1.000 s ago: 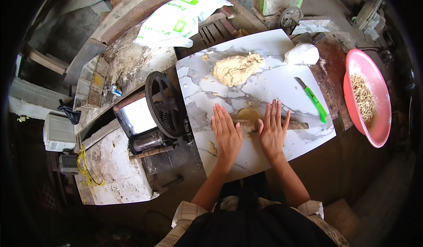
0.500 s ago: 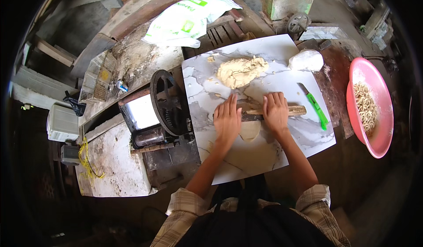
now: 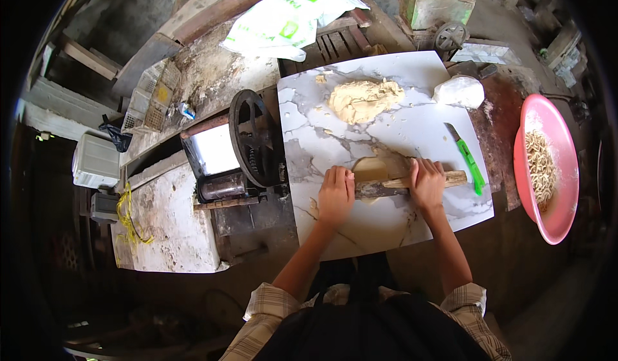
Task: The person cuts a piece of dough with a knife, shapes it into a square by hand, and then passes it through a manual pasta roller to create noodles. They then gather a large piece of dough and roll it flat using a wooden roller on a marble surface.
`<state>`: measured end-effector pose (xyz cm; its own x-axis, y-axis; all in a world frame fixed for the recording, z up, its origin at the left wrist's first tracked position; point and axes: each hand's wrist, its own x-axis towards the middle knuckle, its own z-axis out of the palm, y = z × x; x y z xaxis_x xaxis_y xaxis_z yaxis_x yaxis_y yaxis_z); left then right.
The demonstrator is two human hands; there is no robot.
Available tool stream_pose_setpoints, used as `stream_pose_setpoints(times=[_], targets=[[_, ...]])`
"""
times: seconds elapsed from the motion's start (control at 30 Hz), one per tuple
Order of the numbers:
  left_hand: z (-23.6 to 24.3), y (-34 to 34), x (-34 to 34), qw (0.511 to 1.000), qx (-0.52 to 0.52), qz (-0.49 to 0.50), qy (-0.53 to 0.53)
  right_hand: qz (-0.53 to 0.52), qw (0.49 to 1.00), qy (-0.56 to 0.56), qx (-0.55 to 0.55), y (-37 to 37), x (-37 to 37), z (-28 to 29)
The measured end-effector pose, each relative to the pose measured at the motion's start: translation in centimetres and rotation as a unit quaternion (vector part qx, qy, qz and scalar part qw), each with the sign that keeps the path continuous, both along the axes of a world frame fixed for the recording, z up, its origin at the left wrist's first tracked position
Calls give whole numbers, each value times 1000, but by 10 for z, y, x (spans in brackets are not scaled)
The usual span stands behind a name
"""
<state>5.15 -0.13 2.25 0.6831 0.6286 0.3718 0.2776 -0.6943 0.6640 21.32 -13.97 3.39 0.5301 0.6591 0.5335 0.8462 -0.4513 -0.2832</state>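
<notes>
A rough wooden rolling pin (image 3: 380,189) lies crosswise over a flattened piece of dough (image 3: 369,166). My left hand (image 3: 336,195) is curled over its left end. Toward the other end my right hand (image 3: 427,182) closes round the wood, which sticks out beyond it. The dough shows mostly on the far side of the pin, the rest being covered. All this rests on a white and grey marble-patterned board (image 3: 309,132). Farther back on the board sits a lump of pale dough (image 3: 365,101) with crumbs about it. A green-handled knife (image 3: 470,161) lies right of my right hand.
A white bundle (image 3: 459,92) sits at the board's far right corner. Beyond the right edge stands a pink basin (image 3: 566,168) with twisted dough strips. Left of the board is a machine with a dark handwheel (image 3: 252,139). A white-green sack (image 3: 290,20) lies behind.
Both hands and the rolling pin have drawn back toward me over the dough. My fingers, stretched out before, are now curled round the pin. The view has shifted slightly.
</notes>
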Motion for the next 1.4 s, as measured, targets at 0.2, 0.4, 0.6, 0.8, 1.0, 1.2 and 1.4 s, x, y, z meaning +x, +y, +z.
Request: stream_pose_setpoints(times=[0.2, 0.4, 0.6, 0.8, 1.0, 1.2, 1.4], targets=[[-1, 2, 26, 997, -46, 47, -35, -55, 998, 2, -36, 13, -1, 6], [-7, 11, 43, 981, -106, 158, 30, -6, 988, 68, -141, 43, -37, 4], [-1, 50, 88, 960, 36, 258, 106, -67, 988, -68, -123, 87, -2, 24], [-18, 10, 46, 976, 4, 182, 122, -26, 988, -6, -149, 51, -24, -5], [-13, 33, 67, 981, 16, 181, 72, -22, 990, -7, -136, 66, -10, 8], [-4, 67, 103, 969, 63, 216, 105, -123, 989, -5, -84, 103, 20, 2], [-20, 24, 58, 974, 3, 180, 135, -87, 986, -2, -139, 61, -16, -1]])
